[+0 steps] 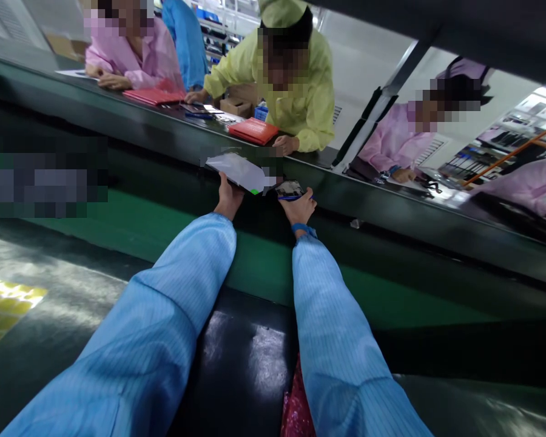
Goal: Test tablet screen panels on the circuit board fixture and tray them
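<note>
Both of my arms, in blue striped sleeves, reach out over the green belt. My left hand (229, 197) is closed on the near edge of a flat pale panel (236, 170), which has a bright green spot at its lower right corner. To its right, my right hand (299, 207) grips a small flat device (290, 189) with a blue edge and what look like bare inner parts facing up. A blue band (304, 229) circles my right wrist. The panel and the device are close together; pixelation hides part of the space between them.
A long green belt (264, 261) runs across in front of me, with a dark ledge behind it. Opposite, a person in yellow (300, 103) works beside a red packet (253, 130). People in pink sit on either side. A slanted post (368, 127) rises from the ledge.
</note>
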`<state>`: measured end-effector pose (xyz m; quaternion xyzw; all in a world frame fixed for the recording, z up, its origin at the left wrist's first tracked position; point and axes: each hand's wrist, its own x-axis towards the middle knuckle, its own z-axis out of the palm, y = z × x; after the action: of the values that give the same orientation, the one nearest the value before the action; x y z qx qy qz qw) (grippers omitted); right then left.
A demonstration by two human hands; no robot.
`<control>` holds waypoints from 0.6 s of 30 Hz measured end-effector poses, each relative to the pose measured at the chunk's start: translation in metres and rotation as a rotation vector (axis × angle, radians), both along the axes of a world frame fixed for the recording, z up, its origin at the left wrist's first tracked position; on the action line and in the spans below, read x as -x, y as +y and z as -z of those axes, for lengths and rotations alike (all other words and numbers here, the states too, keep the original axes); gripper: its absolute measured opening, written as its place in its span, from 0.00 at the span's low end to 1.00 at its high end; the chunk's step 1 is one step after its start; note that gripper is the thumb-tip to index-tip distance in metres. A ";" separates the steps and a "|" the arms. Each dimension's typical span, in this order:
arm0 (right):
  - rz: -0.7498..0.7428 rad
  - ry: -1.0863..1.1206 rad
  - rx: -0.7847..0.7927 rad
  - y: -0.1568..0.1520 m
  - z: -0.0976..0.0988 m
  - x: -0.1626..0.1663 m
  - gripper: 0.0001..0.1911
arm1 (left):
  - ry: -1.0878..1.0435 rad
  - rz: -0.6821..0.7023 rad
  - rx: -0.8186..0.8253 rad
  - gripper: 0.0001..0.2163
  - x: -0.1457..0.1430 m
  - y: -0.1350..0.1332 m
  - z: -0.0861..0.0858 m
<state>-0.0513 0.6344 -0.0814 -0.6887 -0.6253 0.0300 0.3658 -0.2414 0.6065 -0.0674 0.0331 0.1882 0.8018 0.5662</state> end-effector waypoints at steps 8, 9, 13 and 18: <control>0.039 -0.018 0.021 -0.003 -0.001 0.019 0.55 | 0.006 -0.006 0.007 0.26 0.005 -0.001 -0.003; 0.047 -0.023 0.025 -0.003 0.000 0.022 0.55 | 0.009 -0.002 0.009 0.26 0.005 -0.001 -0.003; 0.070 -0.049 0.045 -0.004 0.002 0.033 0.55 | 0.017 0.011 0.031 0.25 0.007 0.000 -0.002; 0.089 -0.064 0.079 -0.002 0.004 0.043 0.56 | 0.017 0.017 0.055 0.26 0.008 0.001 -0.001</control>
<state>-0.0939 0.6321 -0.0853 -0.7303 -0.6038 0.0160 0.3191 -0.2490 0.6071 -0.0668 0.0259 0.2148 0.7912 0.5720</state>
